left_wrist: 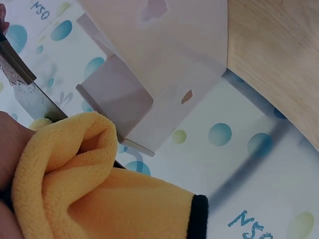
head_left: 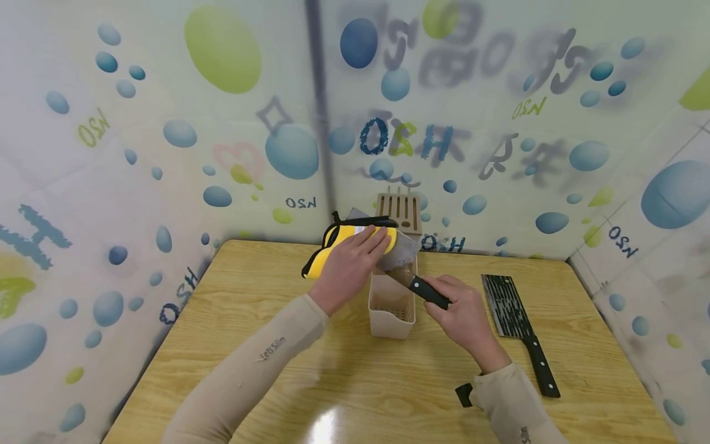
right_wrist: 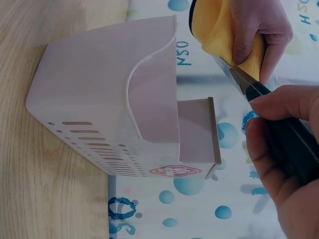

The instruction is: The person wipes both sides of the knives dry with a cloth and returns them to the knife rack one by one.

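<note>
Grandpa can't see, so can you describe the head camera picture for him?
A person's right hand holds a black-handled knife while the left hand holds a yellow cloth against its blade, near a beige holder. A black-handled cleaver lies to the right on a wooden table.

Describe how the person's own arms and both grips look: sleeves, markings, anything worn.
The left sleeve is plain beige, close-fitting and reaches the wrist, with dark "LetsSlim" lettering on the forearm. The right sleeve matches in beige, its dark lettering only partly visible at the picture's bottom edge. The left grip and right grip wear no gloves.
</note>
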`<state>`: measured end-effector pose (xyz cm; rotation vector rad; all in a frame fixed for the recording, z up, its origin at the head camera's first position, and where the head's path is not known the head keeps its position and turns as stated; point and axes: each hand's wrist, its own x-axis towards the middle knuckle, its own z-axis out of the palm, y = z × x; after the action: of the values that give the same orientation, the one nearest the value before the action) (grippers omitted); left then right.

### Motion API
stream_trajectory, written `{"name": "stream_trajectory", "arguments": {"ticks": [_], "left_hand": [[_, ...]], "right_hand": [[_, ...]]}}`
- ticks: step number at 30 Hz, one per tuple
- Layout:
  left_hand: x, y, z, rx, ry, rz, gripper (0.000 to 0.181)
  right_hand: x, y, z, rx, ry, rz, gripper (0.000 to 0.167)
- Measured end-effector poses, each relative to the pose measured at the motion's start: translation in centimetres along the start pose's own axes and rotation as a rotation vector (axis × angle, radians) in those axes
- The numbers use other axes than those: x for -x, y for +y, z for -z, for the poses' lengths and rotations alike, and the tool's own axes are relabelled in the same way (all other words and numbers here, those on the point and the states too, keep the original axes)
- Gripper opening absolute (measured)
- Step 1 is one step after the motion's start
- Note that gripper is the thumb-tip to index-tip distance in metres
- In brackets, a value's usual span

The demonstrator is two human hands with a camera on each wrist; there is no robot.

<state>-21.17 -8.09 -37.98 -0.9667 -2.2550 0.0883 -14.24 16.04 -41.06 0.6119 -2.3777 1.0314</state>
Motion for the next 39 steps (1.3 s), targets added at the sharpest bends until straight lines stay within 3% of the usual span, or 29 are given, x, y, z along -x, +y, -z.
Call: {"name": "stream_trajectory", "arguments": {"ticks": [39], "left_hand": [[0.0,-4.3,-0.3,-0.015,-0.006,0.118,0.042]], "right_hand": [[0.3,0.4,0.8,0.037,0.038,0.005,0.045]]}}
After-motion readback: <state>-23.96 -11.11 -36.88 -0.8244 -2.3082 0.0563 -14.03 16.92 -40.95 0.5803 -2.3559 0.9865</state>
